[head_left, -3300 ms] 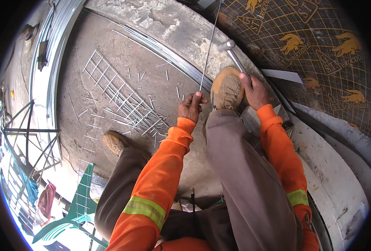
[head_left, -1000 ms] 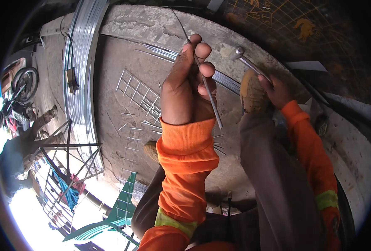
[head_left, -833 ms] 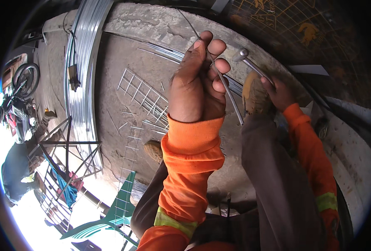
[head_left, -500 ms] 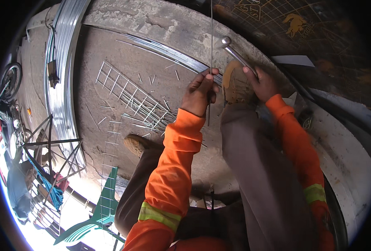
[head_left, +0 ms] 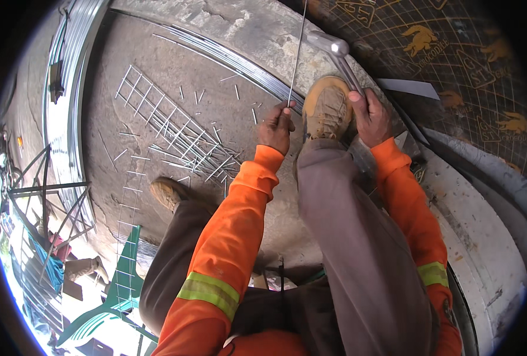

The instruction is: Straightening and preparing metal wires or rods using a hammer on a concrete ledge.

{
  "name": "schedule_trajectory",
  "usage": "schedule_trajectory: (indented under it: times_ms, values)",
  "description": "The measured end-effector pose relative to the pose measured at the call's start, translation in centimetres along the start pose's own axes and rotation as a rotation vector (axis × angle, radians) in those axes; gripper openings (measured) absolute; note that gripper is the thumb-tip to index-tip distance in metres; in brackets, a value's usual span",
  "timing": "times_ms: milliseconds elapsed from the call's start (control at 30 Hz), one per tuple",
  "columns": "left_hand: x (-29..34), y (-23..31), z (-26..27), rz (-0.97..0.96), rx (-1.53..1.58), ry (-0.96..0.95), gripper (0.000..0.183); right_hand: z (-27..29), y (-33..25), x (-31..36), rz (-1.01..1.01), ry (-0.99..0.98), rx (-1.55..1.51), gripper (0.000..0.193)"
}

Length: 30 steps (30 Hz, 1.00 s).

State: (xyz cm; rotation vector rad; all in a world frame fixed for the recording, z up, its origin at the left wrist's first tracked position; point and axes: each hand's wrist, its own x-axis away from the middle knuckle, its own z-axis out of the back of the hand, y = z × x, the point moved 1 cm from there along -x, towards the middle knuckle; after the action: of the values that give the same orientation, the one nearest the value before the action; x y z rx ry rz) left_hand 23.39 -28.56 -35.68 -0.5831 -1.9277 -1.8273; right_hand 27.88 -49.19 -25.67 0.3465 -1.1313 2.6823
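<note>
My left hand [head_left: 277, 127] is closed around a thin metal rod [head_left: 298, 56], gripping it between thumb and fingers. The rod runs from that hand up past the frame's top edge, leaning slightly right; its lower end is hidden. In my right hand [head_left: 372, 118] is a metal hammer [head_left: 336, 50], held by its handle and with its head up above the concrete ledge, apart from the rod. My tan boot [head_left: 329, 110] stands between the two hands. A ladder-like wire mesh [head_left: 167, 111] lies on the ground to the left, with several short cut rods [head_left: 201, 160] on and around it.
Long thin rods [head_left: 228, 62] lie along the concrete ledge [head_left: 240, 24]. Shiny metal channels [head_left: 67, 113] run down the left side. A dark patterned board [head_left: 453, 65] is at the upper right. A green chair [head_left: 124, 279] and a metal frame [head_left: 47, 193] stand at the lower left.
The hammer's head has lifted and turned, showing more side-on and larger. The rod now leans right instead of standing straight in the picture. The whole view has shifted, moving the ground things leftward.
</note>
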Motion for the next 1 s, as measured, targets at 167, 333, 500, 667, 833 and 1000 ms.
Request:
schedule_trajectory:
  times_ms: [167,333,500,667,833,1000]
  values:
    - [0.0,-0.1,-0.6,-0.016,0.016,0.07,0.028,0.3,-1.2,-0.3,0.244,0.064,-0.01,0.043]
    - [0.2,0.5,-1.2,-0.029,0.002,0.067,0.027,-0.3,1.5,-1.6,0.201,-0.135,0.305,0.046]
    - [0.4,0.6,-0.7,-0.027,-0.028,0.099,0.027,-1.0,1.4,-1.2,0.124,-0.13,0.342,0.051]
    - [0.6,0.6,-0.8,-0.045,-0.049,0.124,0.029,-0.9,1.1,-1.5,0.066,-0.131,0.293,0.052]
    - [0.8,0.9,-1.8,-0.029,-0.021,0.128,0.03,-0.3,1.2,-3.6,-0.014,-0.01,0.288,0.05]
    - [1.2,-0.6,0.2,-0.018,0.061,0.152,0.032,-2.0,2.0,-5.3,0.049,-0.084,0.353,0.051]
